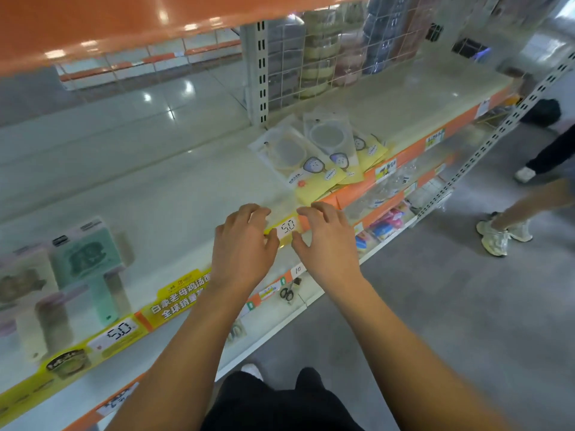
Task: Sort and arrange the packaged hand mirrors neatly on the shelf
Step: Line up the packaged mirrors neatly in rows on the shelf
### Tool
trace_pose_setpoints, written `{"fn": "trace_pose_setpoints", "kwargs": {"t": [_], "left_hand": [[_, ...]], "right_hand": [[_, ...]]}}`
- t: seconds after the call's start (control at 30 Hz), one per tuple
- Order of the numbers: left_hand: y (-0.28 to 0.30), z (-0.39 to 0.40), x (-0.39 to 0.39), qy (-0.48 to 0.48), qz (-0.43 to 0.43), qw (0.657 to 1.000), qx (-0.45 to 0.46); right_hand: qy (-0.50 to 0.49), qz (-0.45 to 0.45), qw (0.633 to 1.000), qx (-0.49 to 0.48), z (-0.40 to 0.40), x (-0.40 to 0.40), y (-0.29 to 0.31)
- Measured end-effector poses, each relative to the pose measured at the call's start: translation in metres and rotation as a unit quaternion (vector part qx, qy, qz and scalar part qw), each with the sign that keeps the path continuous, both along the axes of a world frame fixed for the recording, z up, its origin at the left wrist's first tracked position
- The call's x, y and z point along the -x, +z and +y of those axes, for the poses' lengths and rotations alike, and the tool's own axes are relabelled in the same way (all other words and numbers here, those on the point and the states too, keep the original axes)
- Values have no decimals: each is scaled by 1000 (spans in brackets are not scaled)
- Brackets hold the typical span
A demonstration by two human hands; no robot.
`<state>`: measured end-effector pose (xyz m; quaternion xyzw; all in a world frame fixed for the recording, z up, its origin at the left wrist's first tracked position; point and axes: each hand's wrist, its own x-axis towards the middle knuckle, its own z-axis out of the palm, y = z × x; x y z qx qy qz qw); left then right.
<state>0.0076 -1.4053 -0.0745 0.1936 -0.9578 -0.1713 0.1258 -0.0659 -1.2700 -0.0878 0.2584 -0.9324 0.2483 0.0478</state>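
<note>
A loose, fanned pile of packaged hand mirrors (317, 157) with yellow card bottoms lies on the white shelf (174, 188), close to its front edge and right of centre. Both my hands hover side by side at the shelf's front edge, just short of the pile. My left hand (244, 244) and my right hand (326, 241) have loosely curled fingers and hold nothing. Between them shows a price tag (287, 227) reading 5.0. At the shelf's left end stand green packaged hand mirrors (90, 259) upright.
An orange shelf (109, 23) hangs overhead. A wire grid (326, 57) with stacked goods backs the shelf on the right. Lower shelves hold small items, including scissors (287, 292). Two people's legs and shoes (501, 234) stand on the grey floor at right.
</note>
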Motion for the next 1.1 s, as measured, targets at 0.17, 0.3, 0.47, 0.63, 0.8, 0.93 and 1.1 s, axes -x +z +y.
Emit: {"fn": "trace_pose_setpoints", "kwargs": {"t": [0.17, 0.3, 0.47, 0.63, 0.8, 0.93, 1.1], "left_hand": [[3, -20, 29, -9, 44, 999, 8], [-2, -30, 33, 5, 36, 999, -1], [-5, -43, 41, 19, 27, 999, -3], [-3, -50, 51, 48, 14, 998, -24], [2, -50, 63, 94, -21, 995, -34], [5, -49, 77, 121, -11, 992, -24], [3, -42, 91, 137, -18, 990, -20]], "right_hand": [[-20, 21, 999, -25, -18, 37, 12], [-19, 14, 999, -43, -35, 46, 8], [-13, 33, 997, -63, -55, 62, 11], [-16, 35, 998, -42, -71, 98, 14], [10, -9, 995, -101, -80, 140, 11], [29, -42, 980, -190, -86, 156, 13], [59, -38, 968, -239, -88, 164, 15]]}}
